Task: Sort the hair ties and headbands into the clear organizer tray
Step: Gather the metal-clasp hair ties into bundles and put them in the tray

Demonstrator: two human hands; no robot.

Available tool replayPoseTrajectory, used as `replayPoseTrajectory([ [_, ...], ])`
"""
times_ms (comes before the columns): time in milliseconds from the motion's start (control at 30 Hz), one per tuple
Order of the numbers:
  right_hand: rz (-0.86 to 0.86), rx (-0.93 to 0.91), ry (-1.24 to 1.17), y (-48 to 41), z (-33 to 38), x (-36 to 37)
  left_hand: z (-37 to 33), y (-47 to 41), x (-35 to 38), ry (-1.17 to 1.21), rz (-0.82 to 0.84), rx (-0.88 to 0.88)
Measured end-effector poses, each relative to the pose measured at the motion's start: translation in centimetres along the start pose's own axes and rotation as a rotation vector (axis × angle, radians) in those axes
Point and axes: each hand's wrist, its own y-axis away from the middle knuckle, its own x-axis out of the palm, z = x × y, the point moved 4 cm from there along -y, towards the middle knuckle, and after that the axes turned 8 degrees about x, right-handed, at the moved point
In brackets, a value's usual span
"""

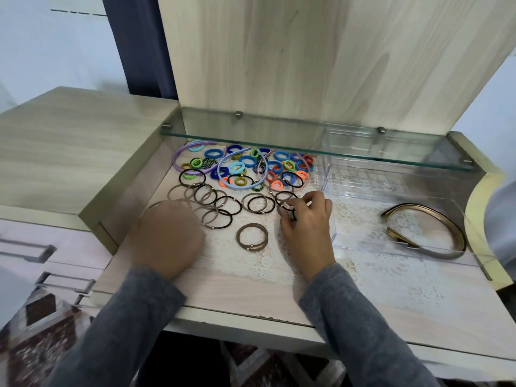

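Note:
Several thin black and brown hair ties [220, 205] lie loose on a lace mat, with a heap of thick coloured hair ties [248, 162] behind them. A purple headband [178, 160], a light blue headband [223, 180] and a pink headband [303, 163] rest among the heap. The clear organizer tray [332, 219] stands at the right and holds two bronze headbands [435, 216]. My right hand [307, 227] pinches black hair ties [289, 208] at its fingertips, just left of the tray. My left hand [167, 236] lies curled, knuckles up, over the brown ties; what it holds is hidden.
A glass shelf [307, 143] overhangs the back of the heap and the tray. A wooden panel [321, 57] rises behind it. A raised cabinet top [69, 146] with drawers [33, 252] borders the left. The desk's front edge [251, 319] lies near my sleeves.

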Motion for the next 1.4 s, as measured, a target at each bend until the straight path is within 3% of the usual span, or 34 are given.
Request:
replayPoseTrajectory([
  [333, -0.016, 0.045, -0.003, -0.1, -0.7, 0.5, -0.5, 0.0, 0.0, -0.103, -0.038, 0.100],
  [533, 0.004, 0.067, -0.046, -0.1, -0.8, 0.5, -2.4, 0.1, -0.5, -0.081, -0.190, 0.389],
  [767, -0.051, 0.002, -0.113, -0.1, -0.3, -0.4, -5.0, 0.7, 1.1, -0.022, -0.077, 0.521],
  [1133, -0.038, -0.272, -0.158, 1.1, 1.9, -1.8, -5.2, 0.7, 1.0, 0.008, -0.030, 0.564],
  [1400, 0.125, -0.270, -0.316, 2.0, 2.0, -1.8, -5.2, 0.6, 1.1, 0.041, 0.005, 0.572],
])
